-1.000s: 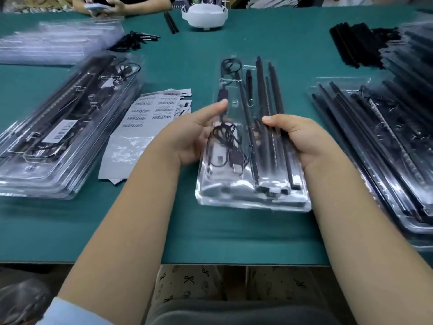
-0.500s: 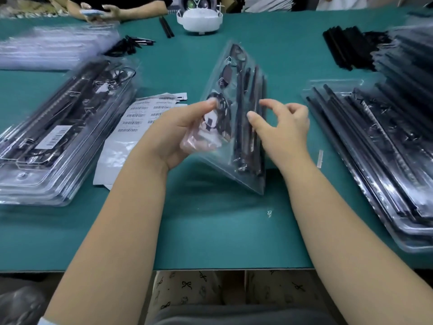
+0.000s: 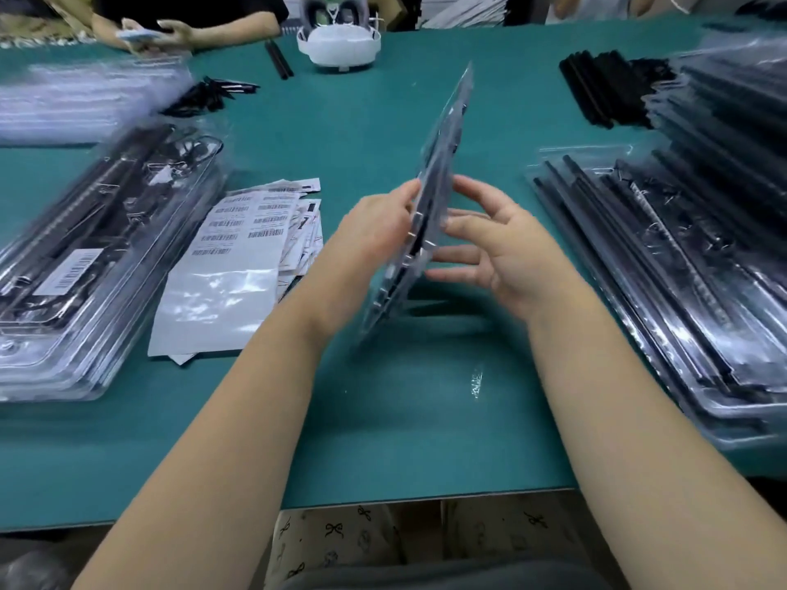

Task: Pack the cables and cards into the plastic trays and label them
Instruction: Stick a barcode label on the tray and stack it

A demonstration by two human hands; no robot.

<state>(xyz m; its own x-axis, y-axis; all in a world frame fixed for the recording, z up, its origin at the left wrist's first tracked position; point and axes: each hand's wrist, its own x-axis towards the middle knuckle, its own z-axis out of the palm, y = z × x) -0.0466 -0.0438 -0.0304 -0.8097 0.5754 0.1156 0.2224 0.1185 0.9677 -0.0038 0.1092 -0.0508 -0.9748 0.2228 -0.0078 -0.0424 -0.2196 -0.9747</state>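
clear plastic tray (image 3: pixel 438 181) stands on edge at the centre of the frame, its lower end on the green table (image 3: pixel 383 419). left hand (image 3: pixel 374 236) grips its left face, fingers curled on it. right hand (image 3: pixel 498 249) touches the right face with fingers spread straight. barcode labels (image 3: pixel 242 223) lie centre left.

Edge-on plastic tray (image 3: pixel 440 185) motion-blurred, contents unreadable; right-hand tray stack (image 3: pixel 698 257) cut off by the frame.

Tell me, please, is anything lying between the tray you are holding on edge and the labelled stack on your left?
Yes: the label sheets lie on the mat between the tray and the labelled stack.
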